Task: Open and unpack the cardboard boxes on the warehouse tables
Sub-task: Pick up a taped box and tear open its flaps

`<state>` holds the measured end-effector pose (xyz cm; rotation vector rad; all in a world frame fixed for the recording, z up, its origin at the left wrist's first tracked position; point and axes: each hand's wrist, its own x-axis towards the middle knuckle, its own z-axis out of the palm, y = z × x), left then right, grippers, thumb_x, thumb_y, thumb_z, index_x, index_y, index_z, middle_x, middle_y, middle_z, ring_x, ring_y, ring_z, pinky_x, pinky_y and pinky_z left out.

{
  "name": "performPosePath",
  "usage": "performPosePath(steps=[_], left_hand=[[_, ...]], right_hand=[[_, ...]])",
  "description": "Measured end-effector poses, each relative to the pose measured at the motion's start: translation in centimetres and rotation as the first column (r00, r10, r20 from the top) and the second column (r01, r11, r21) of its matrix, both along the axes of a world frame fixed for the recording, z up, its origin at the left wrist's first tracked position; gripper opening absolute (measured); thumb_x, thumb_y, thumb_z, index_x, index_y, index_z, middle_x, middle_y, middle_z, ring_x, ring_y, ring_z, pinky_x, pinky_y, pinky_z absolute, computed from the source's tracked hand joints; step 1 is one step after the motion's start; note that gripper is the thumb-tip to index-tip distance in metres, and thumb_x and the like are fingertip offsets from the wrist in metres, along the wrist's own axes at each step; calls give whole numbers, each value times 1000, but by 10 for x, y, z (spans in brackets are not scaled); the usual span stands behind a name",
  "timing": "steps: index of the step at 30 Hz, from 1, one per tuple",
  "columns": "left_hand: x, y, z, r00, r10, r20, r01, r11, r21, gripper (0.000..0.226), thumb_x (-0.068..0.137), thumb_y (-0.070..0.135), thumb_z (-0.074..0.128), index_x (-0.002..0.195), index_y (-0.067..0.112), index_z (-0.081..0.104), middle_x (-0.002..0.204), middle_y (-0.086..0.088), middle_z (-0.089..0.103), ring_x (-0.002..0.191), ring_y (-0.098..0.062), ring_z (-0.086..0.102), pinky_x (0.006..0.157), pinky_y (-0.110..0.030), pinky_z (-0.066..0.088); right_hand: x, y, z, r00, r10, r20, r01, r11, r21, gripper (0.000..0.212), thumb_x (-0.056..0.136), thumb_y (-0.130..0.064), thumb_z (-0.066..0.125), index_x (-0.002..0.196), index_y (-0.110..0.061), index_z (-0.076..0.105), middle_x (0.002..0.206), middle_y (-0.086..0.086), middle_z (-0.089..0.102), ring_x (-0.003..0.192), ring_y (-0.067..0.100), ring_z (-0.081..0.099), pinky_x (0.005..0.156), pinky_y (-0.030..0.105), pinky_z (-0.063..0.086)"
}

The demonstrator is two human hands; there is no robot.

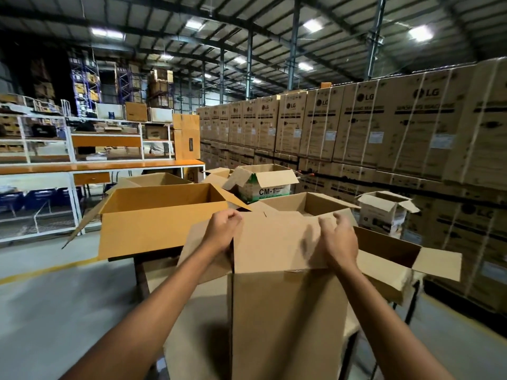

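Note:
A tall plain cardboard box (288, 319) stands right in front of me, its near flap raised upright. My left hand (223, 229) grips the flap's upper left corner with curled fingers. My right hand (338, 239) lies against the flap's upper right part, blurred, fingers curled at its top edge. A side flap hangs out to the right. A wide orange-brown open box (162, 223) sits to the left on a dark table (142, 270). Behind stand an open box (312, 205) and a green-and-white box (264, 187) marked CM-1, flaps up.
A small open white printed box (384, 212) stands at the right. A long wall of stacked LG appliance cartons (370, 124) fills the right side. Orange-topped white workbenches and shelving (90, 165) line the left. Grey floor with a yellow line (49, 270) lies at lower left.

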<state>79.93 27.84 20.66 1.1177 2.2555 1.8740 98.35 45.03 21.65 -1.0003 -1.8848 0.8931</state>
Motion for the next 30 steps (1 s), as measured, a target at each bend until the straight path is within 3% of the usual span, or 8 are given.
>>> performPosePath(steps=[3,7,10,13,15,20,26,30], left_hand=[[20,-7,25,913,-250,322,134,930,342,44,103,31,46,67,16,66,67,-4,64,66,-17,60,63,-30,44],[37,-29,42,677,-600,427,487,800,352,55,98,49,45,85,1,69,67,-12,68,61,-18,66,55,-25,50],[45,-35,36,708,-680,189,702,707,-86,51,83,50,67,107,5,71,93,-15,74,94,-23,72,82,-29,56],[59,-36,25,730,-683,5,521,553,-650,58,79,48,75,130,24,59,126,7,64,117,-9,59,101,-30,49],[71,-34,14,746,-659,-100,313,479,-820,67,78,50,77,137,33,50,130,13,56,115,-7,54,97,-29,49],[87,-33,-12,719,-540,-438,-78,564,-822,67,77,56,74,132,35,45,124,4,62,109,-18,59,89,-35,52],[84,-30,-10,728,-501,-468,-88,610,-788,44,87,69,52,110,32,52,107,2,66,98,-21,60,72,-34,39],[79,-22,-11,766,-479,-428,-92,578,-811,31,98,56,37,88,28,47,91,-1,63,85,-24,60,68,-36,38]], right_hand=[[18,11,28,907,-66,-417,-131,895,-426,36,100,-42,49,118,-14,64,114,12,66,104,27,59,94,46,48],[48,33,34,869,107,-484,-411,701,-583,37,92,-41,62,110,-9,67,95,14,70,88,24,64,80,34,50],[73,44,28,841,376,-388,-541,561,-627,45,95,-44,55,114,-4,64,86,14,68,66,20,61,55,26,49],[78,38,20,822,521,-232,-539,578,-612,40,101,-35,52,120,-2,59,91,19,65,63,22,60,51,27,51],[75,34,17,820,561,-111,-524,658,-541,33,101,-28,55,120,-2,60,94,21,66,64,25,64,53,29,52],[58,8,26,801,508,316,-504,858,-100,16,98,-30,60,99,-15,67,87,7,72,64,16,68,59,28,57],[25,-70,5,813,258,523,-506,758,413,29,99,-33,51,75,-19,59,77,2,68,75,25,62,66,37,44],[11,-85,4,774,248,582,-559,698,447,24,101,-30,45,81,-22,58,95,-1,58,91,17,55,75,31,43]])
